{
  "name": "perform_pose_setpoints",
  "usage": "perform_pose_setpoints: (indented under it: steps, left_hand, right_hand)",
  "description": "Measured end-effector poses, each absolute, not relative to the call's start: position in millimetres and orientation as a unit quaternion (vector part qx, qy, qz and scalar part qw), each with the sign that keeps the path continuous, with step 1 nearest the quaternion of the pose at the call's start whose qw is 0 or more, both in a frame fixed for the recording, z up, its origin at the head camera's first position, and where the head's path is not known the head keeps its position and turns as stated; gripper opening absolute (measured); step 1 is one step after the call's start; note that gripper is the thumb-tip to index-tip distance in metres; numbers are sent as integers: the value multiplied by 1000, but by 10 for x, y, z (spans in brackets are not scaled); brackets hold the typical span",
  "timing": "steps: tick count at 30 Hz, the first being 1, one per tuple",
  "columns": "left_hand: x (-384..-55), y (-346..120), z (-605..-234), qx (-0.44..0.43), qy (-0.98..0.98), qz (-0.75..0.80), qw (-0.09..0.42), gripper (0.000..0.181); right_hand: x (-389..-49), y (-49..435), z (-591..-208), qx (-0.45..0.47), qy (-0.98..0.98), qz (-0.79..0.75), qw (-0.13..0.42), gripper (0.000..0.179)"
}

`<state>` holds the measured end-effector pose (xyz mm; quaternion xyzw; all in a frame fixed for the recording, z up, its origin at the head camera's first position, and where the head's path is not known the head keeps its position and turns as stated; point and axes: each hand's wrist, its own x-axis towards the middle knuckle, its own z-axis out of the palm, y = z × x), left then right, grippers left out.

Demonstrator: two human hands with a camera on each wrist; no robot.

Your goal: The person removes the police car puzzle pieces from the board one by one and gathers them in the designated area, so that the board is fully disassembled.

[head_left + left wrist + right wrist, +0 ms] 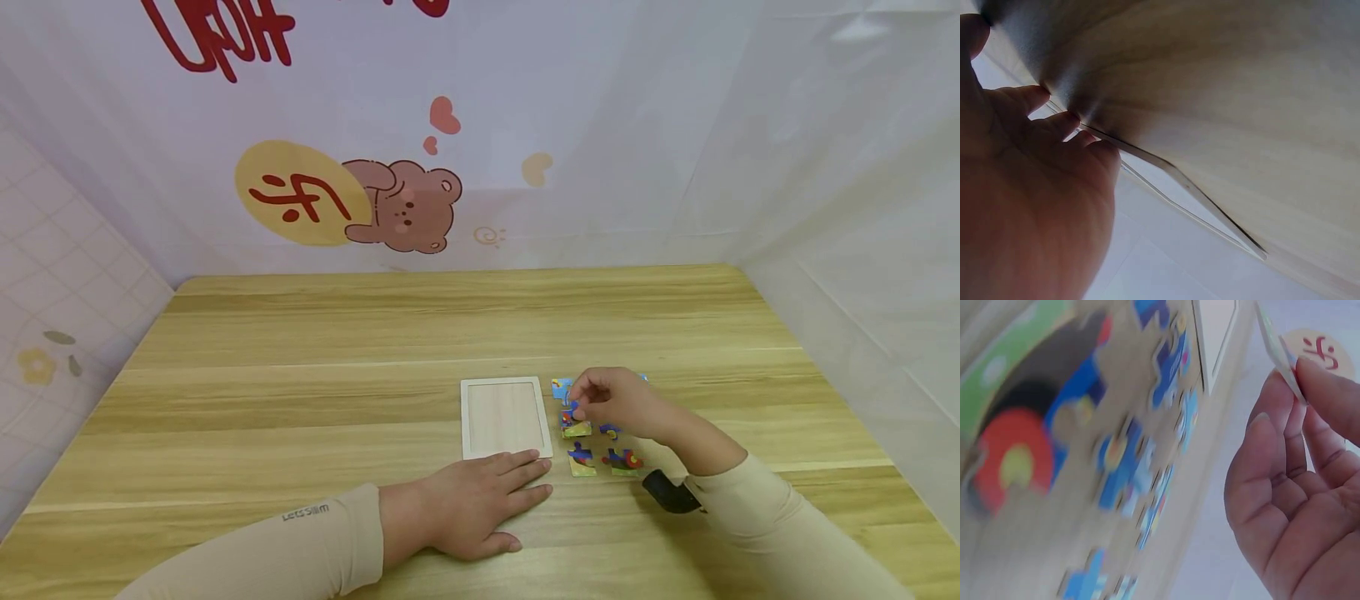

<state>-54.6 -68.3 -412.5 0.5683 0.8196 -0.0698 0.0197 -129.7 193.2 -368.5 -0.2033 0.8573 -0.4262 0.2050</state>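
My right hand (618, 404) hovers over the scattered jigsaw pieces and pinches one puzzle piece (1277, 353) between thumb and fingers. In the right wrist view that piece is tilted nearly edge-on, so most of its picture is hidden. My left hand (480, 504) lies palm down on the table with its fingers spread. Its fingertips touch the near edge of a pale wooden puzzle tray (465, 417), whose bare inside shows. The left wrist view has this hand (1029, 169) at the rim of the tray (1210, 209).
Loose jigsaw pieces lie right of the tray, among them a red-wheeled one (624, 461) and a blue-topped one (581, 460). A black wrist device (670, 493) sits at my right cuff. The wooden table (315, 375) meets a printed curtain (600, 108) at the back.
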Motion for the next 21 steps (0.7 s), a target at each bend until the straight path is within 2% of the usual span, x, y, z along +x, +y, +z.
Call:
perform_pose_setpoints:
  steps: [8,21]
  left_hand:
    - [-544,-677,-4115,571,818,-72,8,62]
    - [-544,-679,-4120,569,819,-71,19,62]
  right_hand:
    - [-1274,2220,-3660,-174,859,-431,212,11]
    - [-1241,2648,-3738,-145,852,-438,249,15]
